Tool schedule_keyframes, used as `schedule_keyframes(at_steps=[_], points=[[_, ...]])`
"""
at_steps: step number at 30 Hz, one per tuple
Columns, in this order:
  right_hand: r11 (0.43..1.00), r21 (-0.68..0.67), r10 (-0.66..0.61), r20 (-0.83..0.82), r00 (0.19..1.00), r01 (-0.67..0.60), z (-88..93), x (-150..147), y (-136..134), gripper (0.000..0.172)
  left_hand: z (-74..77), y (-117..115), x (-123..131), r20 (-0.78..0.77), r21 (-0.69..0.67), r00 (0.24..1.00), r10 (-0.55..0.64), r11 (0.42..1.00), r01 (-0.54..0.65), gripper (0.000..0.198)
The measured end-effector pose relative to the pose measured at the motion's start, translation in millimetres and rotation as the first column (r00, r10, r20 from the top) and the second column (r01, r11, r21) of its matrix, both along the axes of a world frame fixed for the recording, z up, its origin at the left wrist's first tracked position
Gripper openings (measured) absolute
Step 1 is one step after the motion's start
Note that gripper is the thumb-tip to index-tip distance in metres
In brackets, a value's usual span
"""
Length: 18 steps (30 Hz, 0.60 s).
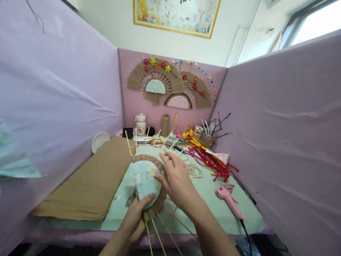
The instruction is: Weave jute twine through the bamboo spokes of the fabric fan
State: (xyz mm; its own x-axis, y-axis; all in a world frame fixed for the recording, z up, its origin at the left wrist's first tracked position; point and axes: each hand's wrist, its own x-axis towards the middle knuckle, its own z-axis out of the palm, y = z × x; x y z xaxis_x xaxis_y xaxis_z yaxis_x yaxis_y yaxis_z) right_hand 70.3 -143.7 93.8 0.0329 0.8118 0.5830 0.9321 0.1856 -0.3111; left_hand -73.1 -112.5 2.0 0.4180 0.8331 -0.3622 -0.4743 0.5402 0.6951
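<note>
A half-round woven fan [144,177] is held up above the table, tilted, with pale blue floral cloth in its middle. A brown twine band [145,158] runs round its curved edge, and thin wooden sticks [160,233] poke outward from it. At the lower edge, my left hand [135,217] grips the fan, thumb on the cloth and the other fingers behind. My right hand [176,177] is over the right side of the band, its fingers apart and slightly bent. Whether its fingertips touch the twine is unclear. Loose twine [195,170] lies beyond it.
A pink glue gun [230,202] with a black cord lies at right. Red and yellow pipe cleaners [210,160] are heaped behind it. A cardboard sheet [93,181] covers the left side. A twine cone [165,125] and a white jar [141,124] stand at the back, below finished fans [157,69].
</note>
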Motion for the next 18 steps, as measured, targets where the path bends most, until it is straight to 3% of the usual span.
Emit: schedule_keyframes(at_steps=[2, 4, 6, 7, 8, 11, 15, 18], points=[[0.984, 0.176, 0.010, -0.133, 0.991, 0.014, 14.1, 25.6, -21.0, 0.046, 6.9, 12.4, 3.2, 0.016, 0.033, 1.000, 0.025, 0.999, -0.026, 0.063], [0.907, 0.391, -0.021, -0.330, 0.944, 0.157, 23.2, 53.8, -38.5, 0.035, 15.9, 23.9, 5.5, 0.026, 0.037, 1.000, 0.011, 0.999, -0.012, 0.057], [0.832, 0.448, -0.035, -0.546, 0.837, 0.327, 22.2, 78.8, -45.4, 0.027, 25.0, 32.0, 8.7, 0.055, 0.047, 0.998, -0.012, 0.999, 0.010, 0.051], [0.844, 0.413, -0.016, -0.618, 0.786, 0.342, 17.7, 88.5, -43.8, 0.026, 29.1, 34.3, 10.9, 0.069, 0.050, 0.997, -0.023, 0.999, 0.020, 0.049], [0.870, 0.376, 0.016, -0.667, 0.745, 0.318, 11.4, 95.9, -39.3, 0.026, 32.7, 35.5, 13.6, 0.082, 0.049, 0.996, -0.034, 0.998, 0.030, 0.047], [0.934, 0.344, 0.188, -0.701, 0.688, 0.095, -11.6, 104.6, -14.1, 0.032, 39.2, 34.4, 23.5, 0.101, 0.025, 0.993, -0.065, 0.998, 0.063, 0.045], [0.936, 0.322, 0.329, -0.662, 0.673, -0.141, -30.1, 92.4, 15.9, 0.050, 39.4, 31.9, 35.5, 0.114, 0.033, 0.987, -0.113, 0.993, 0.109, 0.050], [0.922, 0.293, 0.387, -0.715, 0.582, -0.253, -35.6, 80.3, 21.1, 0.055, 36.8, 35.5, 40.6, 0.140, 0.038, 0.983, -0.115, 0.993, 0.110, 0.052]])
